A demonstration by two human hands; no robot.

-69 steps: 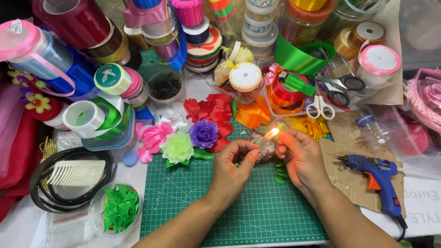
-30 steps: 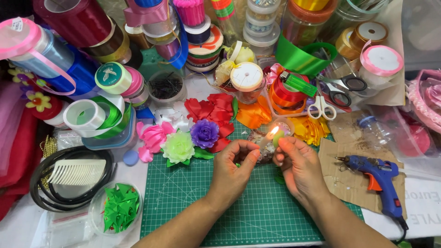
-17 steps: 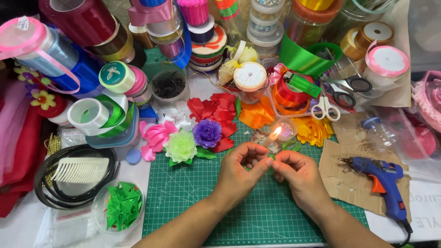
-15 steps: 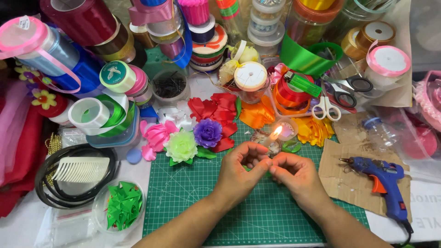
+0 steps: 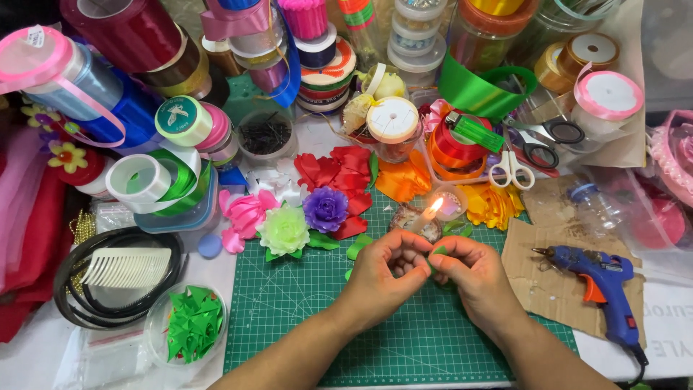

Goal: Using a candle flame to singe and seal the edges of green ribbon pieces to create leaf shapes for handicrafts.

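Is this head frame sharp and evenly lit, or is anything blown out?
Head view: bright, even light with soft shadows; hands, left and right, and green cutting mat sharp; candle flame blown out near white; glare on the red ribbon spool; edges slightly bowed.

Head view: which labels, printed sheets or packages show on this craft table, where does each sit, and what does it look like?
Round teal label: on a ribbon spool's end, left side, white emblem and print.
White tag: on the pink spool's rim, far left top, small rectangle.
White printed sheet: right edge, under the blue glue gun, dark lettering.
Clear plastic bags: bottom left, flat, see-through.
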